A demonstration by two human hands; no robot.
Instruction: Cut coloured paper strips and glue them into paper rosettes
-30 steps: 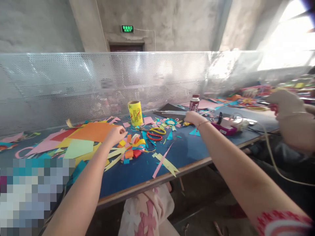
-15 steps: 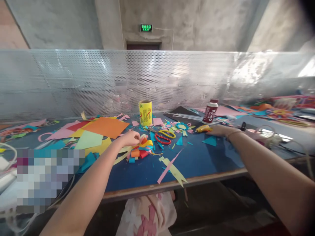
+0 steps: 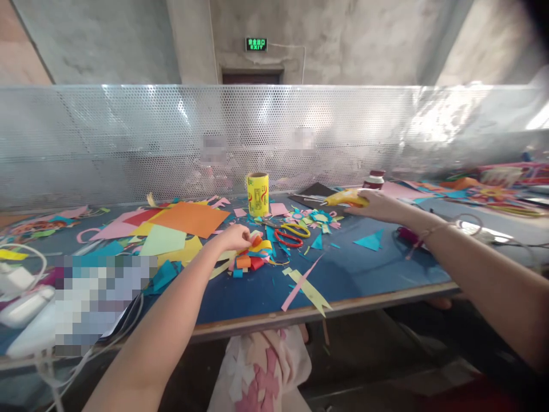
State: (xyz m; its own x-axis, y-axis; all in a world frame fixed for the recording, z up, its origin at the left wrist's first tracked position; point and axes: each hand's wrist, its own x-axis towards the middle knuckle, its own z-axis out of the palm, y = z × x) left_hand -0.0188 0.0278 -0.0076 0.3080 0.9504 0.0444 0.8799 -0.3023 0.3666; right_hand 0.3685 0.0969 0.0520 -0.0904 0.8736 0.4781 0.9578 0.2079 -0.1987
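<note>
My right hand [image 3: 372,206] is closed around a yellow glue gun [image 3: 343,197], held above the table with its nozzle pointing left. My left hand [image 3: 237,237] pinches the edge of a looped paper flower [image 3: 254,257] in orange, yellow, red and blue, which rests on the blue table. Just right of the flower lie scissors [image 3: 294,234] with one red and one yellow handle loop. Beyond them is a small flower of cut paper [image 3: 321,217]. The fingertips of my left hand are partly hidden.
A yellow cardboard tube [image 3: 258,194] stands at the back. Orange paper [image 3: 193,218] and other coloured sheets lie left. Paper strips [image 3: 306,289] lie near the front edge. A dark red bottle [image 3: 374,179] stands behind my right hand. White cables [image 3: 51,375] hang at the left.
My right hand has lifted the glue gun off the table and brought it up and a little left, in front of the bottle. The left hand stays at the paper flower.
</note>
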